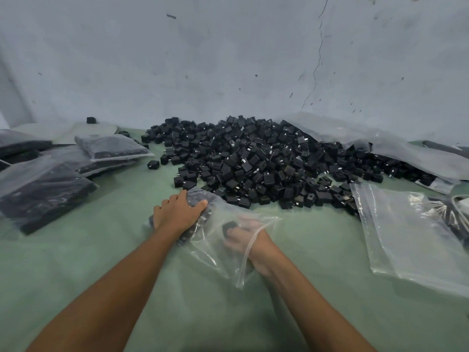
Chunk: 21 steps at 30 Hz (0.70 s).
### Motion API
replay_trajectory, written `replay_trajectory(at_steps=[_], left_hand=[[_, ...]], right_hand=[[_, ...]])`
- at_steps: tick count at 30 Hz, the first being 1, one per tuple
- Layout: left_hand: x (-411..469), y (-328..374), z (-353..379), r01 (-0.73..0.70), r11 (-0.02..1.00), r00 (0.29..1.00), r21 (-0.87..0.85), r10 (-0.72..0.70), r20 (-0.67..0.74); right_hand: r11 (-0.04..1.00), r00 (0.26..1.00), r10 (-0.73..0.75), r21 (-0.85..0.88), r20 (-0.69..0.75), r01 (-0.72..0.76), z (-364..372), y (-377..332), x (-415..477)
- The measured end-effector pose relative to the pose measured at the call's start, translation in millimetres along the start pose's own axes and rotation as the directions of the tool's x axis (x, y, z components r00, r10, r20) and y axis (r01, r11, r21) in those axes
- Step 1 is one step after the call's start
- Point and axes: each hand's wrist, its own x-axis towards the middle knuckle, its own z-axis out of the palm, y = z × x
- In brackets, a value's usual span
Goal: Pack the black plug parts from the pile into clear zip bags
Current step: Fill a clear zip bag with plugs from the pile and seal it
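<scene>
The left hand (177, 212) clamps its grip on the clear zip bag (210, 250) at its far end. Inside the bag, the blurred right hand (245, 241) grips 1 black plug part (229, 227), near the pile (253, 161).

Packing workshop, plug pile (266, 161), filled bags (38, 186)

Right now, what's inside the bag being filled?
Inside the clear bag: the right hand, gripping one black plug part. More parts sit beneath the left hand, which hides their count.
</scene>
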Motion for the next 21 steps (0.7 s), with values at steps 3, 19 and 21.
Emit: replay_trajectory(at_steps=[3, 19, 21], left_hand=[[-0.2, -0.3, 1.0, 0.000, 1.000, 1.000, 0.004, 0.000, -0.008], [0.4, 0.7, 2.5, 0.019, 1.000, 1.000, 0.018, -0.019, 0.000], [0.1, 1.1, 2.0, 0.020, 1.000, 1.000, 0.019, -0.020, 0.009]], right_hand=[[0.984, 0.997, -0.057, -0.170, -0.057, 0.046, 13.2, -5.0, 24.6], [0.845, 0.936, -0.270, -0.522, -0.228, 0.117, 39.3, 12.8, 57.6], [0.801, 0.947, -0.268, -0.588, -0.177, 0.116, 38.2, 9.0, 61.0]])
